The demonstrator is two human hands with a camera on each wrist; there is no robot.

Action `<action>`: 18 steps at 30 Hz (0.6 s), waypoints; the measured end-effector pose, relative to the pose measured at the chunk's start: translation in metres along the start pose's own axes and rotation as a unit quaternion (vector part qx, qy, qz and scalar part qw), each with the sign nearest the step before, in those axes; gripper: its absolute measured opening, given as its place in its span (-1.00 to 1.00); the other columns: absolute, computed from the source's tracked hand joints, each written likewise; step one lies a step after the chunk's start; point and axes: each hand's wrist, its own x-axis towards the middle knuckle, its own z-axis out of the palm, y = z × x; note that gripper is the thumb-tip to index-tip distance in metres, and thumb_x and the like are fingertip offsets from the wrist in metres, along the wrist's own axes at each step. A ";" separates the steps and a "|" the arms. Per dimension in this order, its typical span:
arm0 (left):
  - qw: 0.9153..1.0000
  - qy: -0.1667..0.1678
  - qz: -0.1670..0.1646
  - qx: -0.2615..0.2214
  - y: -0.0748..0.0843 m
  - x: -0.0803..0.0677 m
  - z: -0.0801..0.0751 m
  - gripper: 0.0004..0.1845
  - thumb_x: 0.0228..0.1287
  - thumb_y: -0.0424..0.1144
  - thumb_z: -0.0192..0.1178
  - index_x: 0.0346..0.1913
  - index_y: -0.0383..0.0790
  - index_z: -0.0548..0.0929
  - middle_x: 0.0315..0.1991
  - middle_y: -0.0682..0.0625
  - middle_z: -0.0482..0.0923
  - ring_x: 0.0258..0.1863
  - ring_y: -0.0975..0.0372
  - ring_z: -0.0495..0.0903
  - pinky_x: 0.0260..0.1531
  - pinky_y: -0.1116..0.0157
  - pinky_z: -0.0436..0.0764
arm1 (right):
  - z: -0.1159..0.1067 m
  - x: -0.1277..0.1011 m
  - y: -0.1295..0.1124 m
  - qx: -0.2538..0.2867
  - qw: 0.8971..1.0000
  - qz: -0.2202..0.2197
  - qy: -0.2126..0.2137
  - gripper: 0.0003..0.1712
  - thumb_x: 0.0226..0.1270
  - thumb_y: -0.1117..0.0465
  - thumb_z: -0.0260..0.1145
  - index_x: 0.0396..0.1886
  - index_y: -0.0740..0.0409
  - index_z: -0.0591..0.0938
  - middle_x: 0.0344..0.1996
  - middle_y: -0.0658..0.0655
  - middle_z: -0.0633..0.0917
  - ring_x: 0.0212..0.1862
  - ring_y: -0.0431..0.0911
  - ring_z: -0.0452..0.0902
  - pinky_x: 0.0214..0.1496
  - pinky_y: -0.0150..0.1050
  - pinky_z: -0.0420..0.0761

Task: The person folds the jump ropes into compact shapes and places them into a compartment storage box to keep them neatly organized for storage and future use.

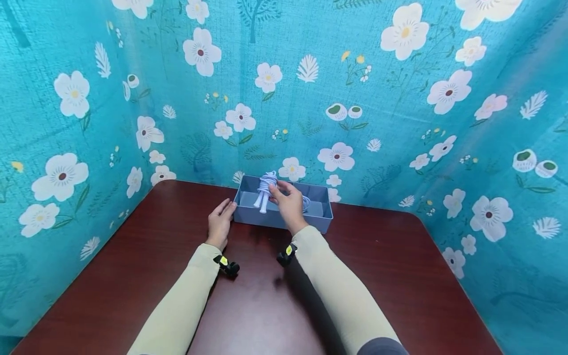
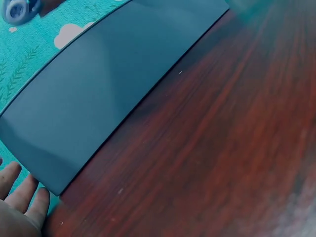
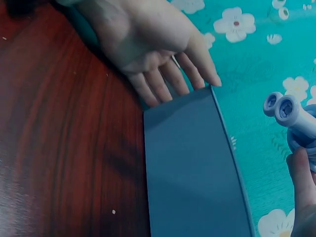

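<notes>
A grey-blue open box (image 1: 284, 221) stands at the back of the dark red table (image 1: 266, 305). My right hand (image 1: 287, 199) holds a bundled pale blue jump rope (image 1: 265, 190) with two white-blue handles over the box's left half. In the right wrist view the handle ends (image 3: 285, 109) show at the right edge, above my right fingers (image 3: 300, 174). My left hand (image 1: 220, 221) rests flat on the table with straight fingers touching the box's left front corner (image 3: 170, 81). In the left wrist view the box wall (image 2: 98, 94) fills the upper left, with my left fingertips (image 2: 22, 195) below.
Turquoise floral cloth (image 1: 399, 98) walls the table in at the back and on both sides. The box sits close against the back cloth. Bare table surface stretches in front of the box and out to the right.
</notes>
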 end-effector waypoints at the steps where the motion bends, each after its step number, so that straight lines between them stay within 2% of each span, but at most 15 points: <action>1: 1.000 -0.001 0.000 0.005 0.000 0.000 -0.001 -0.40 0.29 -0.02 0.28 0.34 -0.16 0.47 0.27 -0.07 0.46 0.25 0.23 0.43 0.18 0.20 0.42 | 0.002 0.004 0.002 -0.001 1.000 0.004 0.002 -0.35 0.20 0.03 0.43 0.20 0.30 0.53 -0.04 0.25 0.60 -0.13 0.02 0.68 -0.05 -0.09 0.62; 6: 0.998 0.002 -0.001 0.056 -0.002 0.002 -0.003 -0.43 0.25 0.07 0.28 0.24 -0.14 0.58 0.23 -0.03 0.50 0.22 0.20 0.45 0.15 0.23 0.44 | 0.010 0.020 0.012 -0.027 0.999 0.028 0.016 -0.35 0.21 0.06 0.43 0.21 0.31 0.51 -0.05 0.23 0.60 -0.15 -0.01 0.68 -0.12 -0.21 0.64; 10: 0.998 0.010 0.002 0.066 -0.004 0.001 0.000 -0.49 0.25 0.07 0.28 0.18 -0.11 0.64 0.19 -0.03 0.54 0.19 0.18 0.48 0.12 0.22 0.46 | 0.013 0.032 0.019 -0.060 0.997 0.054 0.016 -0.35 0.23 0.05 0.42 0.21 0.32 0.51 -0.06 0.22 0.61 -0.16 -0.04 0.68 -0.17 -0.28 0.65; 18: 0.998 0.013 0.013 0.067 -0.005 -0.002 -0.004 -0.46 0.23 0.10 0.29 0.18 -0.12 0.64 0.16 -0.02 0.56 0.20 0.19 0.47 0.13 0.22 0.46 | 0.026 0.051 0.031 -0.087 0.992 0.095 -0.013 -0.36 0.31 0.06 0.35 0.24 0.37 0.48 -0.06 0.24 0.64 -0.16 -0.01 0.69 -0.11 -0.15 0.65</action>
